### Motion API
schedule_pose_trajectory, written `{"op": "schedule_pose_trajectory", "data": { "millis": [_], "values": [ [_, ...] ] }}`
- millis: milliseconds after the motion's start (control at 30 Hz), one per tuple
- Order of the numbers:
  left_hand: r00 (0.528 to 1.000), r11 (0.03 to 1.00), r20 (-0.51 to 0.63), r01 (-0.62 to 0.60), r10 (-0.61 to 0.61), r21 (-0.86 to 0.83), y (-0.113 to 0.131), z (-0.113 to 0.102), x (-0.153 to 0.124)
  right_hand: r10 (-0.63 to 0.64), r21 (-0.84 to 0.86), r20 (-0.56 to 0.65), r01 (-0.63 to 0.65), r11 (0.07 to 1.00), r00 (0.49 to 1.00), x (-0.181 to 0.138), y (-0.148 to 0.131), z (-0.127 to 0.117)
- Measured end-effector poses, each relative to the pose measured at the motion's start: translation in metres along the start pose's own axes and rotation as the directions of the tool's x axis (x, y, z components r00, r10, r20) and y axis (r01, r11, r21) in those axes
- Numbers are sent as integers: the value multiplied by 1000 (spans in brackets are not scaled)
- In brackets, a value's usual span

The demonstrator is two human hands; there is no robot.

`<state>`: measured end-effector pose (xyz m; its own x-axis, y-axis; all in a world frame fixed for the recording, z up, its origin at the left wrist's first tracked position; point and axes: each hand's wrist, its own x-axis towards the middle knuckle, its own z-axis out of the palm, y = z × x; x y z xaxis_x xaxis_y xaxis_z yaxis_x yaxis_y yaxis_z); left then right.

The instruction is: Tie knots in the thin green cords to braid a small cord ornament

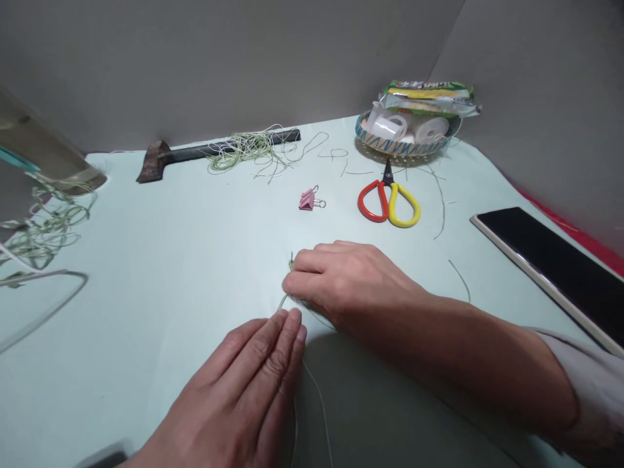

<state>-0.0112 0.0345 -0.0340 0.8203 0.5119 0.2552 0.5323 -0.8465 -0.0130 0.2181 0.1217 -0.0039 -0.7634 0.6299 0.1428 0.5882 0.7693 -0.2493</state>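
A thin green cord (282,302) runs over the pale table between my two hands. My right hand (348,279) is closed with its fingertips pinching the cord, and a small knotted end (291,262) pokes out beyond them. Just below, my left hand (244,383) has its fingers pressed together on the cord; the thumb and the exact grip are hidden. Loose thin strands (319,390) trail from under the hands toward the near edge. Beyond the right hand lies a pink binder clip (307,199), apart from it.
Red-and-yellow-handled scissors (389,195) lie before a basket (404,146) of white spools and a packet. At the back, a hammer-like tool (195,153) lies under tangled green cord (248,151). More cord (49,224) gathers at left. A phone (550,260) rests at right.
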Motion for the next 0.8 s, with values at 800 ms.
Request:
{"op": "schedule_pose_trajectory", "data": {
  "millis": [800],
  "values": [
    [998,995,-70,1,6,103,3,-2,13,-49,47,78,46,998,996,6,2,-10]
  ]
}}
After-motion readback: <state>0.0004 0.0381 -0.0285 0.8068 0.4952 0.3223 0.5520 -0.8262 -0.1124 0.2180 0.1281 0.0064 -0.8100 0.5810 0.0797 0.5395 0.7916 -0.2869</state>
